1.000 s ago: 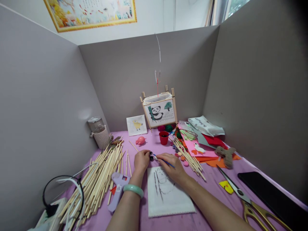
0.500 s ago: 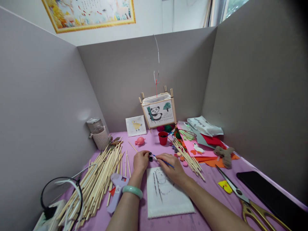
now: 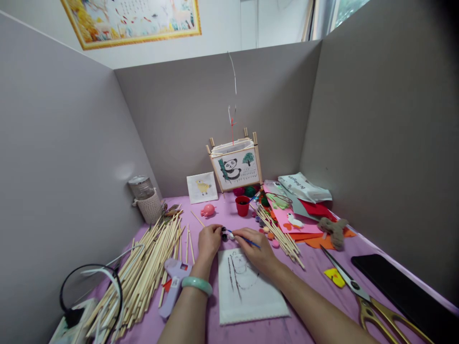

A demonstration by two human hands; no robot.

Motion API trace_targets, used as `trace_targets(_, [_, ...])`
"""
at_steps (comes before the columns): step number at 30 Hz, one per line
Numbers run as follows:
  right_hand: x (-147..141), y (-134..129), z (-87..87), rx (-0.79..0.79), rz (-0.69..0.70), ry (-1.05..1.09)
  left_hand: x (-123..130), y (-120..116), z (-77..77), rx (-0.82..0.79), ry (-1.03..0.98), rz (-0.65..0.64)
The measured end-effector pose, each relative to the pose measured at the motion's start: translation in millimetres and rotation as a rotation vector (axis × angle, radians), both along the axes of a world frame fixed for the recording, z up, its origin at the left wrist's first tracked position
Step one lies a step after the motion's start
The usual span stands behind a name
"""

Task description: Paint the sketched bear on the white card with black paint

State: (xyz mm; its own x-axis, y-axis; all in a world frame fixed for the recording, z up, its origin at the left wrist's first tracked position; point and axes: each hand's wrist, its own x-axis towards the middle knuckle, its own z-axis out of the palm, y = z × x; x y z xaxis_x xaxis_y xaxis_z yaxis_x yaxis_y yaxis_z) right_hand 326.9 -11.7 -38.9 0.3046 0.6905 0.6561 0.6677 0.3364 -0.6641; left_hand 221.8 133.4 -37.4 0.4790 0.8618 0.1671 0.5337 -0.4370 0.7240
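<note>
My right hand (image 3: pixel 255 246) is closed around a thin blue paintbrush (image 3: pixel 253 242), its tip over small paint pots (image 3: pixel 224 236) that look black inside. My left hand (image 3: pixel 210 241) pinches the edge of these pots from the left. Just below both hands lies a white canvas panel (image 3: pixel 251 306) with dark sketched lines, two long strokes on its left and a rounded outline beside them. My right forearm covers its upper right part. A red cup (image 3: pixel 243 206) with dark liquid stands beyond the hands.
Left are many wooden sticks (image 3: pixel 143 272), a lilac glue gun (image 3: pixel 174 284) and cables. Right are more sticks (image 3: pixel 278 234), gold-handled scissors (image 3: pixel 362 296) and a black phone-like slab (image 3: pixel 401 291). Behind stand a panda-painted lantern (image 3: pixel 236 167), a chick picture (image 3: pixel 202 187) and grey partitions.
Almost nothing differs. The brush and right hand stay at the paint pots with only a very slight shift, and the whole view has moved a little.
</note>
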Motion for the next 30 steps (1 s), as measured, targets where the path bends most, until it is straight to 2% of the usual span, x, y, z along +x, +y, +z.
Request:
trace_targets(14, [-1.8,0.6,0.0,0.000,0.023,0.001,-1.4,-4.0,4.6,-0.007,0.008,0.006])
trace_targets(23, [-1.1,-0.4,1.2,-0.002,-0.039,0.024,-0.9,-4.2,4.2,-0.009,0.003,0.019])
trace_targets(30, [-1.8,-0.8,1.2,0.013,0.028,0.012,-0.7,-5.1,5.6,0.007,-0.020,0.007])
